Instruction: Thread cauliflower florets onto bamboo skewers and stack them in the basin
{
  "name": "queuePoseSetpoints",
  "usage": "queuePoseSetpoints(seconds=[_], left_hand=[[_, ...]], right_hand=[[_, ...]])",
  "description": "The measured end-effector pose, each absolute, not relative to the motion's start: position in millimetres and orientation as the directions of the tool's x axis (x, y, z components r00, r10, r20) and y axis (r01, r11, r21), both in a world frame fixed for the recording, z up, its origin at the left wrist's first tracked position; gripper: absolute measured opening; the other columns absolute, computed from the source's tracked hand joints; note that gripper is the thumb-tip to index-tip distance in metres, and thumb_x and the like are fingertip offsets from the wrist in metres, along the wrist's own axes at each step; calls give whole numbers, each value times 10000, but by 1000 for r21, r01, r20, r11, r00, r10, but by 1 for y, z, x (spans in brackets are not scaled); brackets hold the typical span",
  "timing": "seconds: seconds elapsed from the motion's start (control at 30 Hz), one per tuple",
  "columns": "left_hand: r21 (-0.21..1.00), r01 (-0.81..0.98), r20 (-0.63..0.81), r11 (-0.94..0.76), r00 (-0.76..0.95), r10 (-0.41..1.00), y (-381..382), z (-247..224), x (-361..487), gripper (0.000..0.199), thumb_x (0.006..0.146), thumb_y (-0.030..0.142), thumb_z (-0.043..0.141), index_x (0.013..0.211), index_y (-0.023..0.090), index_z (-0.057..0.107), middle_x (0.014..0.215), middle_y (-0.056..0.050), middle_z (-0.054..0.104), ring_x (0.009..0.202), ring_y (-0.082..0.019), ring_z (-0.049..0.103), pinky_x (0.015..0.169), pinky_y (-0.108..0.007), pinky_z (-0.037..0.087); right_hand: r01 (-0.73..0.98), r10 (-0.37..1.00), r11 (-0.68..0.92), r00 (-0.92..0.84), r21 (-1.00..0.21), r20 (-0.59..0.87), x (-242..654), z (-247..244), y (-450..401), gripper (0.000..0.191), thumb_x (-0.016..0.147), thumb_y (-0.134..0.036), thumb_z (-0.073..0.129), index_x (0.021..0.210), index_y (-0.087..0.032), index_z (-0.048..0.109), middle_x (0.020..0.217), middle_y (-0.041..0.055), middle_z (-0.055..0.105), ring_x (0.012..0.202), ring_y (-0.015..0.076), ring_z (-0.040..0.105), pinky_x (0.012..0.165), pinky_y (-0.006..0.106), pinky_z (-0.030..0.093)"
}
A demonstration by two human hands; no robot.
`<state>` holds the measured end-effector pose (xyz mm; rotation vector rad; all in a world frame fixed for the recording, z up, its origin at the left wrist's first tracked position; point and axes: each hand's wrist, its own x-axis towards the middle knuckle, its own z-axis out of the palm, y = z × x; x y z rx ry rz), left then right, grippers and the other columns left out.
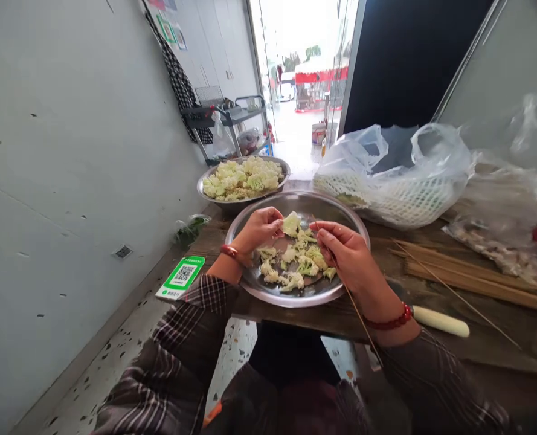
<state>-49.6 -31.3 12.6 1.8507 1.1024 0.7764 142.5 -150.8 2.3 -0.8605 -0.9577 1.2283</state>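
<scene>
Between the fingers of my left hand [264, 227] is a cauliflower floret [291, 224], raised over a wide steel basin [268, 297]. My right hand [346, 251] pinches a thin wooden skewer [357, 314]; its tip points up and left, a short way from the floret, and its long end runs down past my wrist. Loose cauliflower pieces [308, 266] lie in the basin below both hands. Behind it stands a second steel bowl [243, 205] heaped with cauliflower florets [245, 176].
On the right lie a bundle of wooden skewers [467, 272], a single loose skewer, a pale-handled tool [440, 321] and plastic bags [399, 187] holding net-wrapped goods. A green QR-code card [182, 277] rests at the left edge, near the wall. A trolley [232, 118] stands behind.
</scene>
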Motion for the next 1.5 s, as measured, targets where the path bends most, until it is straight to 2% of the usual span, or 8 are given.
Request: queuePoseSetpoints(seconds=[0.13, 0.3, 0.5, 0.73, 0.93, 1.07, 1.33, 1.5], left_hand=[[982, 42, 153, -185, 395, 906, -39, 38, -44, 230, 804, 314, 715, 887, 137, 594, 688, -16, 673, 606, -128, 676, 598, -238, 528], [983, -74, 186, -171, 392, 901, -45, 65, -22, 244, 819, 293, 725, 936, 152, 564, 684, -1, 670, 574, -147, 688, 564, -260, 541], [955, -250, 244, -162, 346, 906, -52, 45, -2, 316, 775, 366, 794, 902, 136, 618, 791, -5, 682, 727, -136, 693, 747, -288, 568], [951, -254, 258, -174, 351, 900, -55, 31, -6, 295, 780, 371, 800, 883, 129, 667, 1066, -85, 716, 844, -165, 692, 864, -350, 550], [951, -232, 259, -203, 246, 934, -60, 35, -4, 448, 726, 271, 846, 1115, 142, 666, 1115, -95, 715, 911, -170, 686, 868, -336, 544], [951, -293, 194, -95, 332, 923, -60, 34, -5, 472, 713, 282, 860, 1118, 138, 668, 1027, -77, 737, 860, -150, 685, 847, -319, 536], [927, -367, 83, 71, 386, 919, -59, 36, -9, 419, 688, 239, 880, 1018, 141, 642, 770, -24, 697, 651, -101, 638, 579, -203, 426], [928, -361, 35, 95, 336, 941, -61, 41, -9, 362, 737, 219, 840, 1019, 119, 636, 821, -66, 735, 654, -96, 651, 594, -202, 443]], right_hand=[[-180, 972, 236, 22, -955, 236, 147, 16, -140, 382, 815, -484, 744, 1046, -181, 771, 587, -57, 492, 465, 61, 373, 417, 209, 261], [21, 942, 334, 23, -942, 334, 153, 27, -123, 422, 866, -474, 679, 1143, -168, 769, 543, -61, 476, 458, 77, 372, 424, 222, 277], [62, 945, 315, 76, -947, 319, 158, 9, -113, 432, 888, -447, 633, 1167, -147, 769, 537, -61, 439, 471, 81, 348, 436, 229, 269], [127, 955, 282, 55, -951, 291, 164, 5, -119, 438, 892, -413, 624, 1223, -156, 754, 590, -44, 489, 492, 83, 360, 455, 231, 298], [175, 954, 287, 32, -942, 297, 169, -2, -122, 414, 894, -378, 626, 1216, -154, 758, 654, -9, 575, 518, 93, 408, 469, 235, 335], [178, 952, 294, 37, -939, 305, 169, -3, -122, 412, 897, -382, 623, 1216, -158, 759, 658, 0, 597, 520, 100, 422, 474, 241, 351], [158, 953, 280, 70, -947, 294, 169, -4, -122, 369, 878, -376, 661, 1153, -161, 779, 636, -18, 573, 526, 91, 426, 478, 231, 337], [183, 950, 295, 54, -938, 309, 169, -4, -123, 323, 888, -379, 660, 1078, -159, 801, 655, 5, 632, 555, 110, 504, 500, 240, 387]])
